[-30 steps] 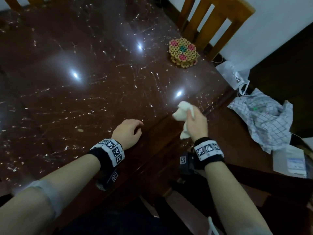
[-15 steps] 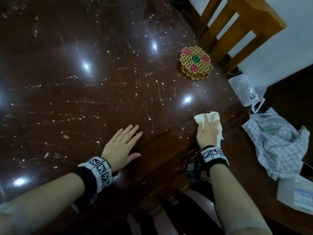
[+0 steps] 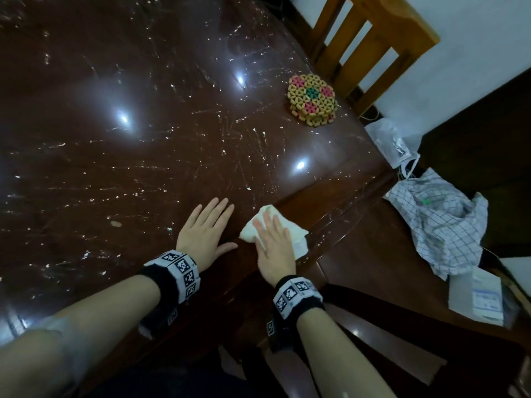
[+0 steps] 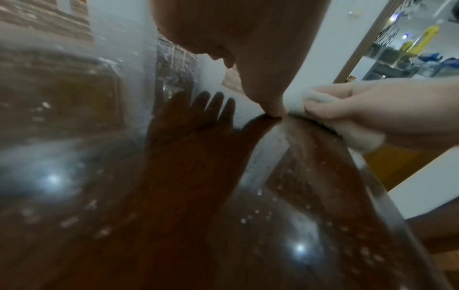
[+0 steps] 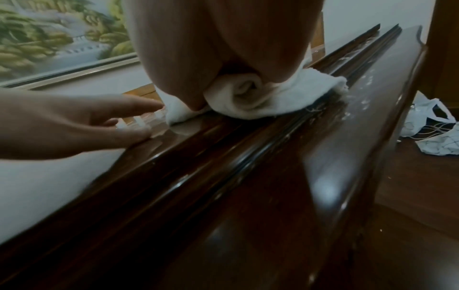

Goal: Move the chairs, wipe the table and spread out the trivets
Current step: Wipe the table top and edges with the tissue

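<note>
Left hand point(image 3: 205, 229) flat on the counter point(image 3: 129, 139), fingers straight, holding nothing. Right hand point(image 3: 273, 242) presses white cloth point(image 3: 296, 234) flat at near edge. Wiping looks barely begun: specks all over. Trivets point(image 3: 312, 99) still stacked by chair point(image 3: 370, 38), far right.

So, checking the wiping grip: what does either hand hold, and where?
Right hand presses flat on the white cloth's middle; left hand holds nothing.
</note>
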Motion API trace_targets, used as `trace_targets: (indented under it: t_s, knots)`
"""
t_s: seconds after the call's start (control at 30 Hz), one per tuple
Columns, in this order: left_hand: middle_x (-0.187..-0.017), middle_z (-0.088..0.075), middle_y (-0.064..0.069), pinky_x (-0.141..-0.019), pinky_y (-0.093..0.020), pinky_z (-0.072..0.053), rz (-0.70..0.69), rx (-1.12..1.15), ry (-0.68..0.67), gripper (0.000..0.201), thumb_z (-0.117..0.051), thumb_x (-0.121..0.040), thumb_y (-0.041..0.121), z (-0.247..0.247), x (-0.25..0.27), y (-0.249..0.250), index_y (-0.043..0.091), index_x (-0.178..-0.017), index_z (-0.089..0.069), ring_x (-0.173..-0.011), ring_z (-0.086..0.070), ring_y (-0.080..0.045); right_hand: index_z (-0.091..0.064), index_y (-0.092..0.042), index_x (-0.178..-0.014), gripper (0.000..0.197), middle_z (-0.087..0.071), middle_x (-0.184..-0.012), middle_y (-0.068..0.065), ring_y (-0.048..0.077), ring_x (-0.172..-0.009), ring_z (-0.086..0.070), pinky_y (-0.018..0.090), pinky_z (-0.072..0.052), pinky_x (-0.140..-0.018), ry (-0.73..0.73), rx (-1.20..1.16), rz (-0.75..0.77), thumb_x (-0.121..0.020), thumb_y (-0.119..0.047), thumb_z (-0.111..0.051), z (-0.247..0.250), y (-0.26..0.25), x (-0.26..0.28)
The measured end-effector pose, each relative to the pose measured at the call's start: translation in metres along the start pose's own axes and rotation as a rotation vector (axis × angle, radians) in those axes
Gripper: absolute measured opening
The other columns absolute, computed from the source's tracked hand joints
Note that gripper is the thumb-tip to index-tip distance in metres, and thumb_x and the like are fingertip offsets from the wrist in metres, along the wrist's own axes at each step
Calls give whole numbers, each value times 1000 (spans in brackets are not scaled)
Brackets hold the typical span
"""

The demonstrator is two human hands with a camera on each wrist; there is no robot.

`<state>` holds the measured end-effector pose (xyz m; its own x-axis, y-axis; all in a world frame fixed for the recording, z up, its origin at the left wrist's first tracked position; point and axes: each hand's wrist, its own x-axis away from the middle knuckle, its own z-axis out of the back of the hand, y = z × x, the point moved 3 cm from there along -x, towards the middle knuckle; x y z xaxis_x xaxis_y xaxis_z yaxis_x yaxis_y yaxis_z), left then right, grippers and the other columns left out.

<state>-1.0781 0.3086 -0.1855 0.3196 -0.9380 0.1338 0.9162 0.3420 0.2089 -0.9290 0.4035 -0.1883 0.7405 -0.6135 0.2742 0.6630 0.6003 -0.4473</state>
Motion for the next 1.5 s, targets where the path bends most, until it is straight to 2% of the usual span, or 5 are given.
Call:
trace_targets:
  t_s: [0.27, 0.33, 0.5, 1.03, 1.5]
  knots:
    - [-161, -10, 2, -119, -32, -4, 3, 140, -112, 74, -52, -93, 41, 15, 50, -18, 20, -153, -14, -148, -5, -15, -46, -28, -137, 38, -48, -126, -21, -15, -117, -37, 14, -34, -103, -144, -642, -194, -99, -31, -47, -4, -37, 34]
    - [-160, -15, 3, -119, -32, -7, -9, 174, -118, 71, -51, -94, 41, 20, 56, -23, 20, -152, -18, -148, -7, -15, -56, -23, -125, 31, -66, -96, -18, -8, -79, -61, 10, -49, -75, -24, -802, -277, -96, -33, -51, 7, -30, 31]
    - [-157, -23, 6, -119, -31, -7, -73, 169, -135, 65, -48, -95, 45, 24, 42, -20, 20, -150, -25, -147, -11, -13, -66, -21, -107, 17, -68, -104, 3, 19, -93, -65, 33, -55, -82, 478, -967, -481, -96, -19, -53, 67, 18, 30]
    - [-148, -41, 11, -113, -19, -28, -419, 401, -202, 61, -17, -90, 43, 10, -66, 59, 26, -145, -40, -137, -34, 0, -38, -19, -145, 44, -46, -142, 14, 36, -125, -46, 40, -35, -102, 570, -232, -599, -103, -30, -33, 186, 218, -100]
    - [-148, -38, 16, -109, -11, -21, -364, 446, -296, 65, -23, -84, 49, -3, -72, 64, 29, -141, -46, -137, -28, 7, -25, -26, -151, 49, -9, -162, 6, 24, -148, -3, 45, -9, -118, 186, 85, -392, -103, -29, -29, 156, 214, -144]
